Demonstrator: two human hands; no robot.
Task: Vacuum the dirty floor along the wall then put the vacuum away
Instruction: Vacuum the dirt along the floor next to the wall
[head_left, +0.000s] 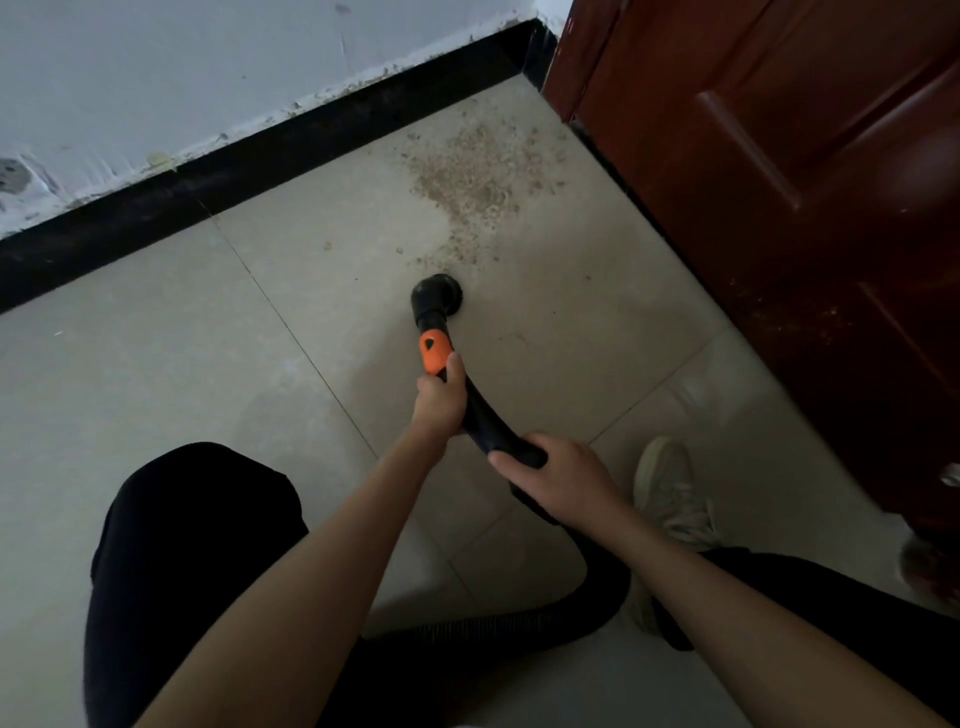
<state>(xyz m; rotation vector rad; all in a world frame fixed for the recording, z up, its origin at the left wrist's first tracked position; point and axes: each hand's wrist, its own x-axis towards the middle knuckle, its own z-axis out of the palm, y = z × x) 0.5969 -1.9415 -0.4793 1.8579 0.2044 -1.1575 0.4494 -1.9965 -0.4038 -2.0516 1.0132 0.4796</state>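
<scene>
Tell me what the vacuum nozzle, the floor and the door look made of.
Vacuum nozzle: likely moulded plastic, matt black, with an orange collar behind it. Floor: glazed-looking beige tiles, thin grout lines showing. Door: apparently wood or wood veneer, reddish-brown, semi-gloss, with raised panels.

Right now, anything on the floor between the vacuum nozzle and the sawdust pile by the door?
Nothing visible. The nozzle sits on bare tile just short of the sawdust pile, with only scattered crumbs between them. The door stands to the right of the pile, the baseboard behind it; neither crosses the path.
</scene>
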